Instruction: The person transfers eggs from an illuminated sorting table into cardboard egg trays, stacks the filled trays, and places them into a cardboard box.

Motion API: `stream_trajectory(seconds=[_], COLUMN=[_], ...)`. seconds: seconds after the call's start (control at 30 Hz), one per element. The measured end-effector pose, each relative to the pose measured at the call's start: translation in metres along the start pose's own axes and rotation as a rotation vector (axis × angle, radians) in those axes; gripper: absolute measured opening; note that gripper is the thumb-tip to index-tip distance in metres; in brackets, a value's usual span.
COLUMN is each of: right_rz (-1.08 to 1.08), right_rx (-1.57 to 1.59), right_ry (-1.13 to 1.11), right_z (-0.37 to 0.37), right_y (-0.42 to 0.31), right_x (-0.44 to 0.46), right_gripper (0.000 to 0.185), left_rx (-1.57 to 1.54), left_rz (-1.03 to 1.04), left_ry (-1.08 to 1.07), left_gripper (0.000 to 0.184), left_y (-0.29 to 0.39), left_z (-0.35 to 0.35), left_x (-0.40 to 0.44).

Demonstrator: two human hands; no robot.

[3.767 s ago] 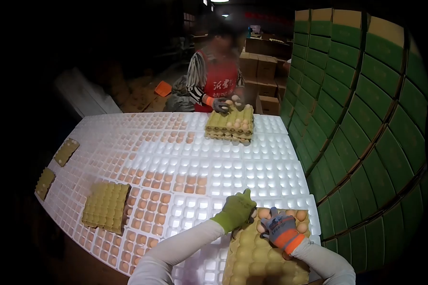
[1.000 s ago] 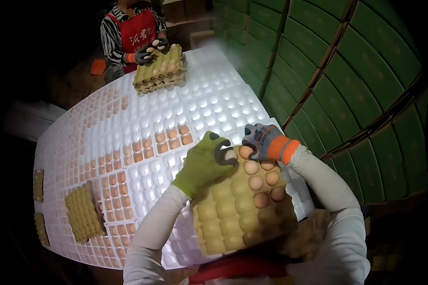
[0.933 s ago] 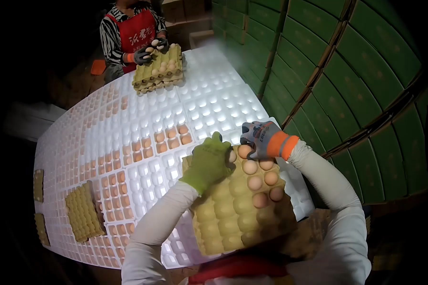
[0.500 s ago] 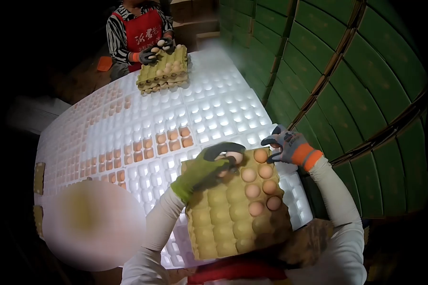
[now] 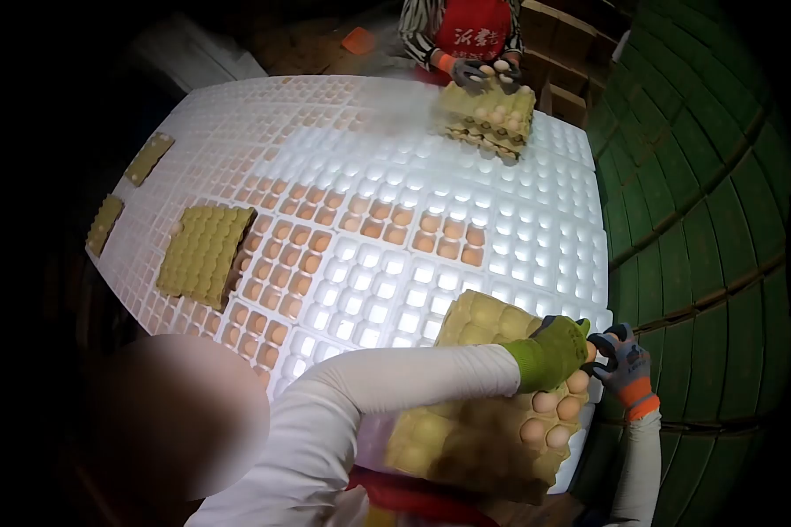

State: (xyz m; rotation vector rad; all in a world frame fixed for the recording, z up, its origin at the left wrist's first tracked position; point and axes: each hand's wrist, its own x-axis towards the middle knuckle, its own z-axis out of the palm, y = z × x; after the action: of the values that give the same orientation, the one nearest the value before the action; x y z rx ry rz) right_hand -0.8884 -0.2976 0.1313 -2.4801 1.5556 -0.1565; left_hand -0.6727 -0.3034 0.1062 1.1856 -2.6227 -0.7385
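Note:
A pulp egg tray (image 5: 417, 439) lies before me, with several brown eggs (image 5: 545, 402) in the cups along its right side. My left hand (image 5: 554, 353), in a green glove, reaches across the tray to its far right corner with fingers curled. Close against it is my right hand (image 5: 622, 358), in a grey glove with an orange cuff, its fingers bent inward. One egg (image 5: 591, 352) shows between the two hands, touched by both. The left glove hides whatever else lies in its palm.
White plastic egg trays (image 5: 351, 294) cover the lit table, many cups holding eggs. Another pulp tray (image 5: 204, 255) rests on them at left. Across the table a person (image 5: 475, 39) handles eggs over stacked pulp trays (image 5: 488, 119). Green boxes (image 5: 703, 228) form a wall at right.
My left hand has moved right across the tray with its eggs, up to my right hand. The right hand's fingers have curled inward. My view has turned left.

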Motion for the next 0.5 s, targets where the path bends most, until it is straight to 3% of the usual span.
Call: stream_trajectory(seconds=[0.1,0.13,0.2,0.27,0.3,0.33,0.43,0.5], right_rz=[0.013,0.043,-0.030,-0.077,-0.136,-0.260,-0.363,-0.382], right_rx=[0.374,0.481,0.501,0.513,0.593,0.485,0.426,0.270], right_ry=[0.091,0.121,0.112,0.059,0.012,-0.014,-0.132,-0.144], right_z=[0.005,0.008,0.001,-0.026,-0.023,-0.025,0.012,0.071], right_y=[0.018,0.022,0.008,-0.052,-0.072,-0.105,-0.192,-0.234], right_x=[-0.004,-0.002,0.012,0.035,0.051,0.070,0.132,0.187], right_gripper=[0.046,0.043,0.042,0.041,0.040,0.042,0.050,0.047], left_rx=[0.046,-0.255,-0.464,-0.443,-0.394,-0.276,0.026,0.132], left_rz=[0.067,-0.013,-0.052,-0.240,-0.286,-0.528,-0.906,-1.009], left_ry=[-0.097,0.037,0.411,0.684,0.700,0.707,0.670,0.504], left_gripper=[0.037,0.042,0.049,0.053,0.052,0.052,0.043,0.035], left_y=[-0.012,-0.022,-0.062,-0.121,-0.163,-0.191,-0.286,-0.304], left_z=[-0.043,-0.057,-0.052,-0.041,-0.044,-0.050,-0.035,-0.036], left_x=[-0.029,-0.048,-0.082,-0.115,-0.138,-0.162,-0.218,-0.228])
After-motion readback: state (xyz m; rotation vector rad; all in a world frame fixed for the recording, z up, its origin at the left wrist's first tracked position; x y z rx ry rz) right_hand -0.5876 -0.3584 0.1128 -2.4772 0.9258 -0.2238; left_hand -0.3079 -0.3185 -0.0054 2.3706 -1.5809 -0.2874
